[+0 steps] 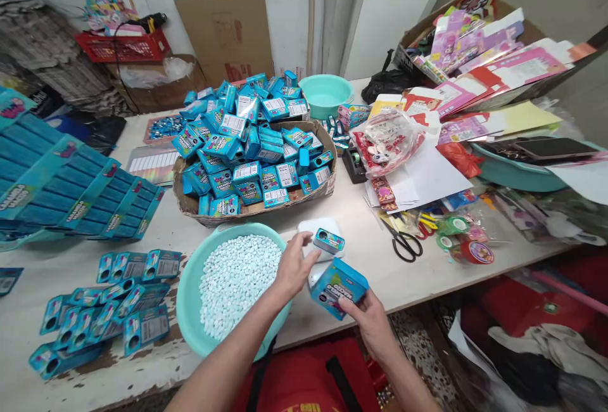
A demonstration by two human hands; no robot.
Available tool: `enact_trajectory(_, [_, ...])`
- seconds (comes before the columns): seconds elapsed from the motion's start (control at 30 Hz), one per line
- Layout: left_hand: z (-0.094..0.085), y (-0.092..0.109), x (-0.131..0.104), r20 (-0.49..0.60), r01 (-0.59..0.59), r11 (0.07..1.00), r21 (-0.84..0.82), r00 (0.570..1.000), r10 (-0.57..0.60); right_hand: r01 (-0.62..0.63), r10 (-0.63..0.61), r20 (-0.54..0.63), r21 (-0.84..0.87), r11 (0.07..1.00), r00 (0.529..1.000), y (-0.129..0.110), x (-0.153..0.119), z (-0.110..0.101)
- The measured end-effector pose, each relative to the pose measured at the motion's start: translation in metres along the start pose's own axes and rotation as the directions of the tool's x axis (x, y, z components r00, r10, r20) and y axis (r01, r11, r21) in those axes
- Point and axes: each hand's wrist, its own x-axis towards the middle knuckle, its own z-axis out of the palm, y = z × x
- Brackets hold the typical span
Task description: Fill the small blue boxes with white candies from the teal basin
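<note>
A person's right hand grips a blue candy box over the front of a cluttered surface, while the left hand, fingers parted, is poised beside another blue box with a round hole atop a white device; whether it touches cannot be told. Alongside, a turquoise basin holds pale blue candies. Behind it, a worn cardboard carton brims with blue boxes. At right, a dark phone lies atop a teal tub.
</note>
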Motion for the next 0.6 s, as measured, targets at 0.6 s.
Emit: enact_trajectory(0.6, [-0.183, -0.014, -0.163, -0.456, 0.513, 0.791, 0.334, 0.822, -0.341, -0.357, 0.401, -0.041, 0.380, 0.853, 0.915, 0.012, 0.025, -0.014])
